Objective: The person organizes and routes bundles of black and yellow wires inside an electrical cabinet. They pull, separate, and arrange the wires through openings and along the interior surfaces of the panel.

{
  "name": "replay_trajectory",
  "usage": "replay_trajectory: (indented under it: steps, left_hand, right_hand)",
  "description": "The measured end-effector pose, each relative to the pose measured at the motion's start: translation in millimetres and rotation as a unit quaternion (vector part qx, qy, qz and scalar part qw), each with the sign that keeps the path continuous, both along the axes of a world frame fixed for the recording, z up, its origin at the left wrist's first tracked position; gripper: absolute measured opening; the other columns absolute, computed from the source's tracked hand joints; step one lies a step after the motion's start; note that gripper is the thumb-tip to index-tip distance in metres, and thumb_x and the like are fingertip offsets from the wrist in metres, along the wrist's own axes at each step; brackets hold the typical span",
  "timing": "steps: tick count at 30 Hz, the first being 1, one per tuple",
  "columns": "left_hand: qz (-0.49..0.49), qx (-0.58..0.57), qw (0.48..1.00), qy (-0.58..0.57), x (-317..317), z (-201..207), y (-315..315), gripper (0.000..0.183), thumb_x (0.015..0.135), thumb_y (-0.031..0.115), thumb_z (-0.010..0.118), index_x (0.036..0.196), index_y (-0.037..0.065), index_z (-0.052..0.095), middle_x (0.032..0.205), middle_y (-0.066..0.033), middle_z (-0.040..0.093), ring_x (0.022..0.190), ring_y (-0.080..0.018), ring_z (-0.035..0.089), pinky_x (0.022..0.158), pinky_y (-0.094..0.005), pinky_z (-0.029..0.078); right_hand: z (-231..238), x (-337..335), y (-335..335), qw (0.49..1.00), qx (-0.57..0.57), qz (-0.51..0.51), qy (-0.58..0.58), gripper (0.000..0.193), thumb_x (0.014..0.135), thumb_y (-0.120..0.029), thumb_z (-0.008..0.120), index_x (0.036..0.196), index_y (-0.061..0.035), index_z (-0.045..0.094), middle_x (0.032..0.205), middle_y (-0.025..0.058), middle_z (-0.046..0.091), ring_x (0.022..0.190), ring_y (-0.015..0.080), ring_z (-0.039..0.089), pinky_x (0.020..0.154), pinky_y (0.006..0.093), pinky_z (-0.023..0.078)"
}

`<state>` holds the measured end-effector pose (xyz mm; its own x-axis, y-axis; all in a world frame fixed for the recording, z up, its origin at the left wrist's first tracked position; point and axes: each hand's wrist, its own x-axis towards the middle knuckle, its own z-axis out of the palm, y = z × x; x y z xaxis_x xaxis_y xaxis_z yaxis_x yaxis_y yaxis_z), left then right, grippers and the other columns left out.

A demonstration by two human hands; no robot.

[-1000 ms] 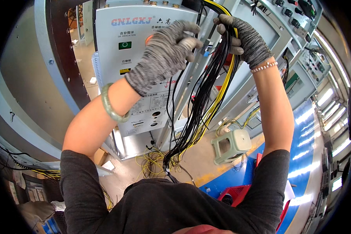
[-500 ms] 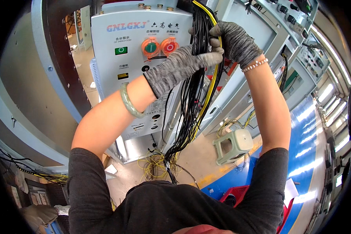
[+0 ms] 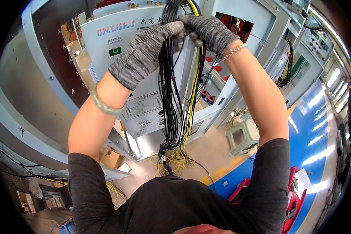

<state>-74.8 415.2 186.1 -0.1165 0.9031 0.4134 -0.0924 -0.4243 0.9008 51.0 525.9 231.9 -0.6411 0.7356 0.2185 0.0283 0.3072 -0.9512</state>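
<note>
Both of my hands wear grey knit gloves and are raised in front of a grey switchgear cabinet [image 3: 117, 35]. My left hand [image 3: 144, 50] and my right hand [image 3: 206, 31] meet at the top of a thick bundle of black and yellow wires [image 3: 175, 97], each gripping it. The bundle hangs down from my hands to a tied point near my chest, where loose yellow ends fan out. A green bangle sits on my left wrist and a bead bracelet on my right wrist.
The cabinet front carries a green indicator and label plates. An open compartment [image 3: 210, 78] with red parts lies behind the wires. More cabinets [image 3: 300, 50] line the right side. A pale plastic stool [image 3: 243, 136], a cardboard box [image 3: 111, 158] and a blue floor strip [image 3: 312, 128] are below.
The view has tilted so the cabinet sits lower and larger. My hands have drawn together at the top of the wire bundle, with the left hand now covering the round buttons.
</note>
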Motion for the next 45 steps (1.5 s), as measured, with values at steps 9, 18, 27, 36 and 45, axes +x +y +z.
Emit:
replay_trajectory:
  steps: [9, 18, 27, 36, 45]
  left_hand:
    - [-0.136, 0.002, 0.979, -0.150, -26, 91, -38, 0.029, 0.088, 0.019, 0.055, 0.093, -0.009, 0.057, 0.072, -0.0087, 0.063, 0.066, -0.0164, 0.064, 0.060, -0.0265, 0.055]
    - [-0.075, -0.037, 0.978, -0.193, -36, 102, -52, 0.027, 0.090, 0.019, 0.053, 0.093, -0.008, 0.055, 0.076, -0.0072, 0.063, 0.055, -0.0104, 0.061, 0.042, -0.0186, 0.050]
    - [-0.165, -0.016, 0.980, -0.114, -9, 63, -30, 0.025, 0.092, 0.024, 0.052, 0.083, 0.001, 0.055, 0.086, -0.0078, 0.058, 0.056, -0.0059, 0.048, 0.042, -0.0161, 0.041]
    - [0.139, -0.003, 0.964, 0.227, 60, 12, 15, 0.033, 0.088, 0.030, 0.049, 0.101, 0.000, 0.054, 0.085, -0.0104, 0.063, 0.063, -0.0120, 0.060, 0.057, -0.0238, 0.051]
    - [0.263, 0.115, 0.856, 0.430, 55, 12, 19, 0.038, 0.089, 0.030, 0.048, 0.116, 0.004, 0.049, 0.098, -0.0242, 0.060, 0.092, -0.0342, 0.059, 0.085, -0.0404, 0.047]
  right_hand:
    - [19, 24, 53, 0.949, 0.263, -0.141, -0.099, 0.029, 0.083, -0.032, 0.061, 0.087, -0.0033, 0.066, 0.070, 0.0046, 0.066, 0.049, 0.0086, 0.055, 0.043, 0.0233, 0.045]
    - [24, 18, 46, 0.960, 0.226, -0.136, -0.092, 0.023, 0.079, -0.025, 0.064, 0.078, -0.0023, 0.067, 0.063, 0.0034, 0.061, 0.053, 0.0134, 0.053, 0.051, 0.0273, 0.043]
    - [29, 33, 27, 0.999, 0.046, -0.002, 0.029, 0.022, 0.086, -0.028, 0.061, 0.088, -0.0058, 0.064, 0.072, -0.0009, 0.062, 0.053, 0.0031, 0.053, 0.037, 0.0154, 0.037]
    - [53, 12, 21, 0.977, 0.187, -0.072, -0.070, 0.041, 0.083, -0.044, 0.061, 0.076, -0.0041, 0.062, 0.053, 0.0010, 0.050, 0.037, 0.0083, 0.037, 0.033, 0.0234, 0.029]
    - [58, 7, 29, 0.951, 0.252, -0.084, -0.158, 0.032, 0.083, -0.036, 0.061, 0.077, -0.0056, 0.065, 0.058, 0.0017, 0.057, 0.039, 0.0094, 0.044, 0.034, 0.0238, 0.034]
